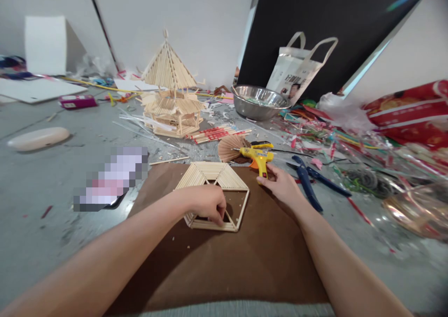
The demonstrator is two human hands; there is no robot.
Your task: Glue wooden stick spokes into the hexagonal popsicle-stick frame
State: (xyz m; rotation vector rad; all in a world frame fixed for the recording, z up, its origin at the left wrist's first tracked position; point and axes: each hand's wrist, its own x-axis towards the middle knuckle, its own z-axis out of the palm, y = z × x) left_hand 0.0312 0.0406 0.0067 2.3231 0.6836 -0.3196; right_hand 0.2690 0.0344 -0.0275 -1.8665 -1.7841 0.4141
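The stick frame (210, 171) lies near the middle of our scene, on the far part of the brown sheet (262, 256). Our left hand (212, 204) reaches over its left side, fingers bunched close together at the near edge; we cannot tell whether they pinch a stick or only press on one. Our right hand (280, 184) has thumb and fingers closed round the lower handle of the yellow glue gun (257, 156), just to the right, its nozzle pointing left.

We judge that a sideways push from the left hand could bend the thin near edge, since few sticks seem to brace it there. Leaning too hard could crack the joints beneath. The nozzle is close to the folded paper fan (228, 149), so a careless swing of the gun could smear or scorch it.

The frame itself is pale and many-sided. We see sticks packed side by side on its far and left sections, while the right and near sections show mainly bare outline, with brown visible through the gaps.
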